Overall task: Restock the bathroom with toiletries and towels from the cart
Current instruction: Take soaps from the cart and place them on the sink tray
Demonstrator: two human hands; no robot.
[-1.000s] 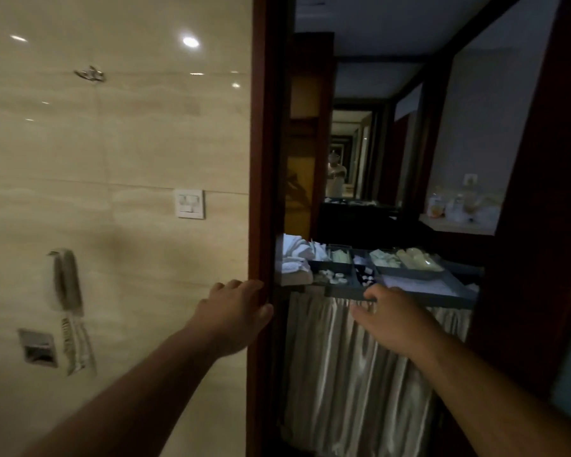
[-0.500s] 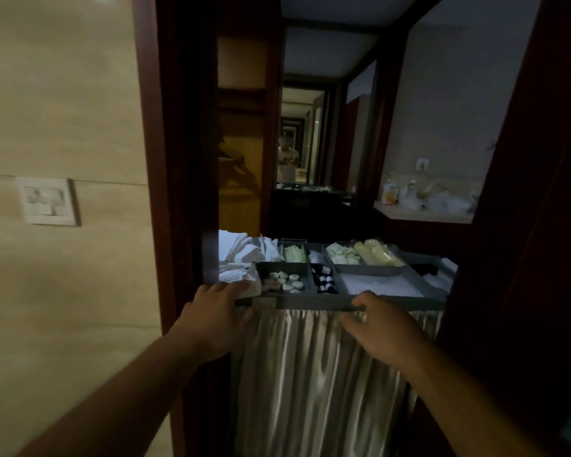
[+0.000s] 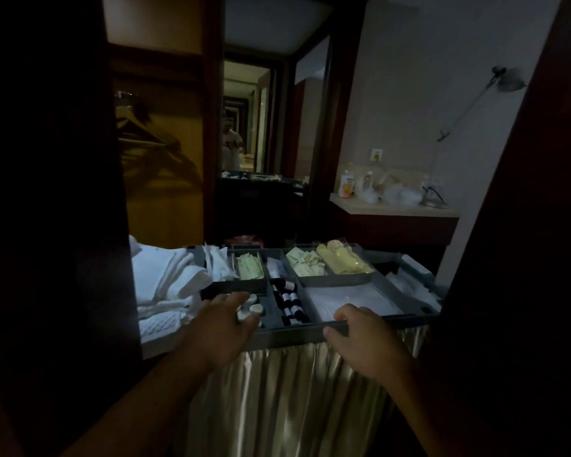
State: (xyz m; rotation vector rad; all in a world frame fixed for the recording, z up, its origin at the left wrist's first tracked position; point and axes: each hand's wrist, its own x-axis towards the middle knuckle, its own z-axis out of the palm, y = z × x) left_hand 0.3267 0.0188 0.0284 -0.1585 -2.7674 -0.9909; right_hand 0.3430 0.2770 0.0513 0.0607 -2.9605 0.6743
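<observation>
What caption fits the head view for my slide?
Left hand reaches to the round tubs in the cart tray; right hand grips its front rim, towels alongside.

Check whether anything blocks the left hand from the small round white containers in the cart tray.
Nothing visible does. The left hand reaches over the tray rim, fingertips at the round white containers. The right hand grips the rim farther right, clear of that compartment.
</observation>
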